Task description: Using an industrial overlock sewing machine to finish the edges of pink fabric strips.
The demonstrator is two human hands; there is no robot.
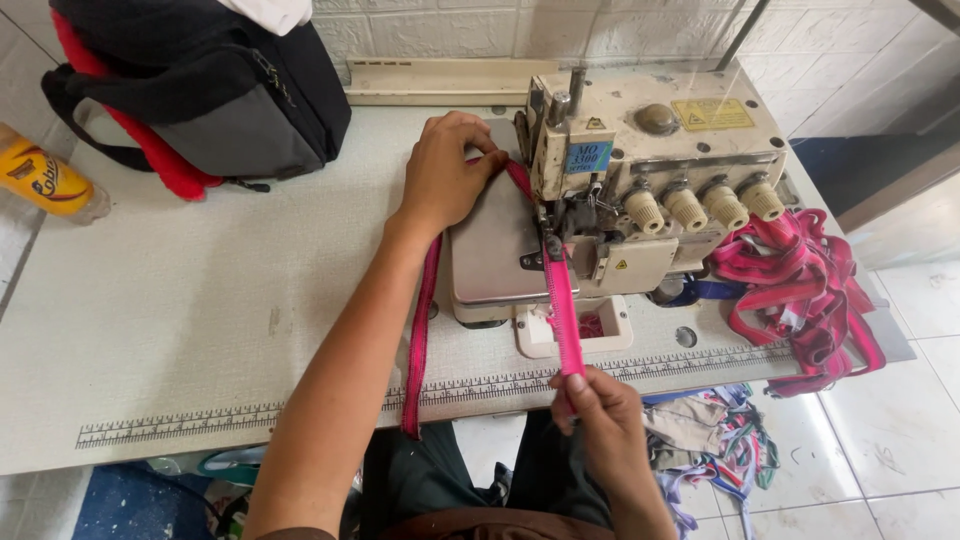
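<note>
A cream overlock sewing machine [650,140] stands on a white work table [200,300]. A narrow pink fabric strip [565,310] runs from under the presser foot toward me. My right hand [600,420] pinches its near end at the table's front edge. Behind the needle, my left hand [450,170] rests on the machine bed with its fingers closed on the strip's far part. A loose length of the strip [420,330] hangs back down along my left forearm and over the table edge.
A heap of pink strips [800,290] lies right of the machine. A black, grey and red backpack [200,90] sits at the back left, with a yellow bottle [45,180] beside it. Fabric scraps [710,440] lie on the tiled floor. A printed ruler [240,418] lines the front edge.
</note>
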